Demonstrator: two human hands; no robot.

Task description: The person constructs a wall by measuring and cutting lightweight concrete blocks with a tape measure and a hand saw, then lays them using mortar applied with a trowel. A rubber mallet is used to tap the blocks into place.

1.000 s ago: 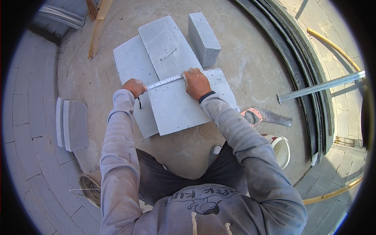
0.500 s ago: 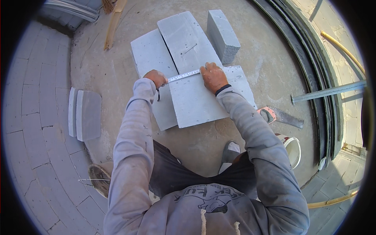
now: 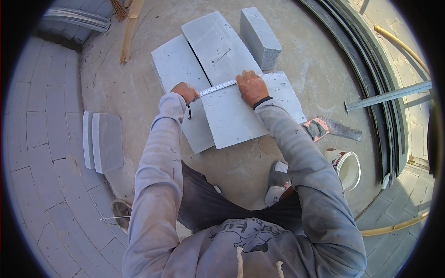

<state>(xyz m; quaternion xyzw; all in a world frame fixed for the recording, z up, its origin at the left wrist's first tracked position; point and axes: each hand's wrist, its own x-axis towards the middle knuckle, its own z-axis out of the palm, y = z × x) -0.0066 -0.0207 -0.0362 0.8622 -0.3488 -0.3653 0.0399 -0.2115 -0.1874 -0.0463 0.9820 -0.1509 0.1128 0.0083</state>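
Measuring tape (image 3: pixel 218 88) markings too small to read, broom (image 3: pixel 119 10) cut off above, container (image 3: pixel 121 211) partly behind left sleeve (image 3: pixel 156 185)

Handsaw (image 3: pixel 342 129), red-orange grip, flat on concrete floor (image 3: pixel 116 88) at right; white bucket (image 3: pixel 333 158) near it. 2 thin grey slabs (image 3: pixel 108 142) on edge by left block wall (image 3: pixel 38 153). Top left: broom bristles (image 3: pixel 119 10), 1 wooden plank (image 3: pixel 131 31), pale metal strips (image 3: pixel 76 18). Right: long dark rails (image 3: pixel 367 83), 1 grey metal profile (image 3: pixel 388 97) across them, 2 yellow tubes (image 3: pixel 401 47). Lower left: round container (image 3: pixel 121 209), partly hidden, contents unclear.
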